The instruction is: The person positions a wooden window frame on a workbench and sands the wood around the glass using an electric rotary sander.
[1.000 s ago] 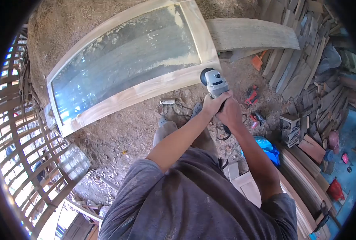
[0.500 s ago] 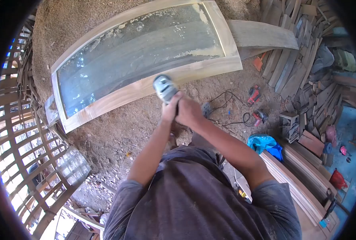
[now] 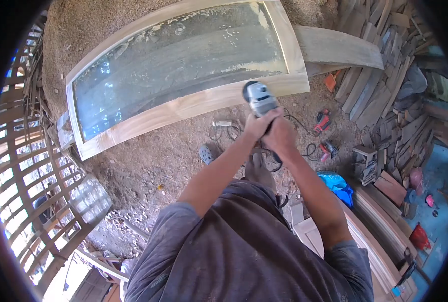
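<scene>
An angle grinder [image 3: 261, 99] with a grey body and dark disc is held in both hands over the near rail of a wooden frame [image 3: 184, 105]. Nearer its head, my left hand [image 3: 257, 124] grips the tool. My right hand [image 3: 280, 136] is wrapped round its dark rear part, just to the right. The frame surrounds a large glass-like panel [image 3: 178, 60] with pale patches along its edges. Whether the disc touches the wood cannot be made out.
Red tools [image 3: 322, 121] and a black cable lie on the dirt floor at right. A curved plank [image 3: 339, 48] extends beyond the frame toward stacked wood scraps [image 3: 372, 95]. A bamboo lattice [image 3: 33, 176] stands left. A blue bag [image 3: 337, 187] lies near long mouldings [image 3: 370, 236].
The grinder and both hands moved left along the near rail, then back right. The view has shifted, and a grey shoe now shows left of the arms.
</scene>
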{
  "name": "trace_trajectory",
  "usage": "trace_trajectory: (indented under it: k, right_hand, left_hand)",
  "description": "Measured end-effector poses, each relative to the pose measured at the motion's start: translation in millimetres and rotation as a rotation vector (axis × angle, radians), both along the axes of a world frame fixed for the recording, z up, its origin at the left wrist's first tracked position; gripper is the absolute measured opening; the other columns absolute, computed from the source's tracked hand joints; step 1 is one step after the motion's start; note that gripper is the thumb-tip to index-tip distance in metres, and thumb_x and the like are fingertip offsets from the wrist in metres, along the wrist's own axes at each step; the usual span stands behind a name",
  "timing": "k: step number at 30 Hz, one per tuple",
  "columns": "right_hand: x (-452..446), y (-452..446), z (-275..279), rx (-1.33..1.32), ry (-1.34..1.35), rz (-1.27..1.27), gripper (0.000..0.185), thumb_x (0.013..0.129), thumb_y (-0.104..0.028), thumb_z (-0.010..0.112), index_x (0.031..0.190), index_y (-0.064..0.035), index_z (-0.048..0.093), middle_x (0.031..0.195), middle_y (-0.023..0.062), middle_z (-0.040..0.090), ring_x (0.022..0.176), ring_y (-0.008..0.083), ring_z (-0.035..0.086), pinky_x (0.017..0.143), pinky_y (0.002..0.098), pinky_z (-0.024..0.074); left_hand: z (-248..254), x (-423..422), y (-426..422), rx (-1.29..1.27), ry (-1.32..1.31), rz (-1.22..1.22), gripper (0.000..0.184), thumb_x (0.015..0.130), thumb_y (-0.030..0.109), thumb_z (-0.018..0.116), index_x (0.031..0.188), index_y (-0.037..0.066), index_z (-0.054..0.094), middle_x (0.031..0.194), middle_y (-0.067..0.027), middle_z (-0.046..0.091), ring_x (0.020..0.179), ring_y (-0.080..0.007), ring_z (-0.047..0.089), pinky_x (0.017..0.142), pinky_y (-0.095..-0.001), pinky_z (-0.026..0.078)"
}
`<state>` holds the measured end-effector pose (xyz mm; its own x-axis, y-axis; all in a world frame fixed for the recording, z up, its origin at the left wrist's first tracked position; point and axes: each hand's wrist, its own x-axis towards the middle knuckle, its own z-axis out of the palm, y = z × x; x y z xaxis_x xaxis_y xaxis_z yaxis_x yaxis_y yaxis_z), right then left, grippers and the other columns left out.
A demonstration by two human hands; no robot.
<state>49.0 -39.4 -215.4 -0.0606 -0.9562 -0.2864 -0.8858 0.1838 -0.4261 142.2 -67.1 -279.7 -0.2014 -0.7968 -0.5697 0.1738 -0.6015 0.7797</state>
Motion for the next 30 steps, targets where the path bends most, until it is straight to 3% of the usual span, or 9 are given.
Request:
trace_trajectory:
  k: [4,11,17,22,24,25,26,28,30]
  right_hand:
    - [-59,-4,-8,-0.047,0.091,-0.109,0.048,0.081,-0.039,0.074,0.101,0.0028,0.065,0.087,0.0266,0.071,0.087,0.0454,0.070,0.076,0.0528,0.0557]
    - [-111,-6,-1,-0.079,-0.002,-0.235,0.049,0.075,-0.035,0.080,0.104,0.0021,0.065,0.087,0.0282,0.071,0.088,0.0475,0.069,0.075,0.0543,0.0541]
    - [-10,3,-11,-0.058,0.021,0.034,0.046,0.080,-0.032,0.074,0.107,0.0022,0.061,0.080,0.0242,0.070,0.079,0.0434,0.071,0.069,0.0510,0.0564]
    - [89,5,-5,-0.036,-0.098,0.225,0.039,0.074,-0.018,0.078,0.102,0.0040,0.061,0.077,0.0201,0.070,0.072,0.0353,0.073,0.065,0.0454,0.0597]
    - [127,6,-18,-0.091,-0.143,0.303,0.036,0.073,-0.015,0.079,0.098,0.0038,0.063,0.077,0.0196,0.070,0.071,0.0344,0.073,0.064,0.0453,0.0602]
    - [146,4,-21,0.006,-0.155,0.317,0.048,0.068,-0.015,0.079,0.109,0.0011,0.060,0.087,0.0204,0.070,0.079,0.0374,0.072,0.070,0.0465,0.0592]
    - [165,-1,-22,0.141,-0.102,0.393,0.045,0.067,-0.013,0.078,0.107,0.0012,0.062,0.085,0.0203,0.070,0.078,0.0382,0.072,0.071,0.0473,0.0592]
    - [184,-4,-25,-0.015,-0.143,0.417,0.026,0.070,-0.014,0.080,0.086,0.0021,0.067,0.079,0.0205,0.071,0.074,0.0360,0.073,0.069,0.0449,0.0606]
    - [174,-12,-26,-0.052,-0.138,0.374,0.025,0.071,-0.014,0.079,0.086,0.0019,0.066,0.078,0.0202,0.071,0.074,0.0358,0.073,0.070,0.0452,0.0605]
  left_hand:
    - [10,-54,-17,0.033,0.061,-0.177,0.073,0.074,0.053,0.085,0.125,0.003,0.068,0.116,-0.0106,0.071,0.105,-0.0193,0.067,0.095,-0.0349,0.052]
    - [7,-115,-25,-0.010,0.012,-0.256,0.062,0.077,0.051,0.084,0.115,0.003,0.073,0.111,-0.0081,0.072,0.101,-0.0166,0.067,0.092,-0.0333,0.053]
    - [-7,-2,5,-0.002,0.030,-0.008,0.048,0.083,0.042,0.081,0.109,0.003,0.075,0.104,-0.0076,0.074,0.094,-0.0140,0.068,0.086,-0.0308,0.054]
    - [-38,107,31,-0.106,0.087,0.183,0.048,0.090,0.035,0.076,0.124,0.003,0.065,0.114,-0.0054,0.067,0.100,-0.0148,0.063,0.087,-0.0313,0.052]
    - [-51,146,40,-0.086,0.159,0.310,0.042,0.093,0.037,0.072,0.120,0.005,0.065,0.110,-0.0054,0.067,0.098,-0.0155,0.064,0.086,-0.0314,0.053]
    - [-24,161,44,-0.020,0.152,0.366,0.040,0.093,0.036,0.071,0.119,0.006,0.064,0.109,-0.0059,0.068,0.097,-0.0169,0.065,0.085,-0.0329,0.055]
    - [-14,177,44,0.025,0.182,0.408,0.037,0.094,0.034,0.070,0.117,0.007,0.064,0.107,-0.0062,0.068,0.096,-0.0180,0.067,0.083,-0.0344,0.056]
    - [-7,195,39,0.057,0.271,0.480,0.036,0.093,0.034,0.071,0.114,0.006,0.064,0.106,-0.0069,0.069,0.094,-0.0182,0.067,0.082,-0.0349,0.056]
    - [-14,186,26,0.055,0.267,0.434,0.039,0.092,0.036,0.073,0.115,0.005,0.064,0.106,-0.0075,0.069,0.094,-0.0180,0.067,0.082,-0.0350,0.056]
